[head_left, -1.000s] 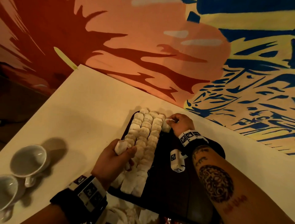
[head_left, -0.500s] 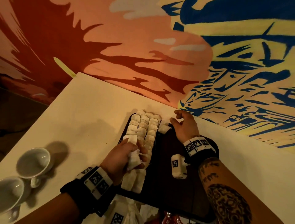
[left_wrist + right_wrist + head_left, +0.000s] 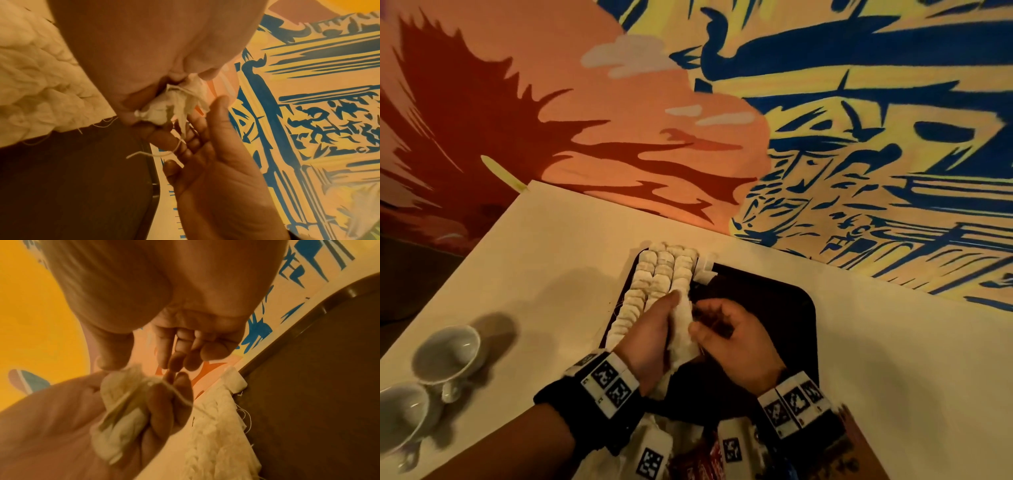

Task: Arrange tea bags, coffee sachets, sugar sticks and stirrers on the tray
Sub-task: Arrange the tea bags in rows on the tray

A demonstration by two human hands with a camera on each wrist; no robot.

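Observation:
A dark tray (image 3: 774,308) lies on the white table (image 3: 893,359). Rows of white tea bags (image 3: 661,274) fill its left part, and one more bag (image 3: 705,270) lies at the far end beside them. My left hand (image 3: 650,329) grips a bunch of tea bags (image 3: 683,329) above the rows' near end. In the left wrist view the bunch (image 3: 176,104) trails loose strings. My right hand (image 3: 726,329) is right beside it with loose fingers. In the right wrist view its thumb touches the bunch (image 3: 123,399) and the fingers (image 3: 185,353) stay apart from it.
Two white cups (image 3: 446,353) (image 3: 400,414) lie at the table's left edge. Loose packets and wrappers (image 3: 698,459) sit at the near edge below my wrists. A painted wall (image 3: 859,137) runs close behind the table. The tray's right half (image 3: 318,386) is bare.
My right hand has come back from the tray's far corner to my left hand. My left hand, still gripping tea bags, has shifted right over the rows' edge.

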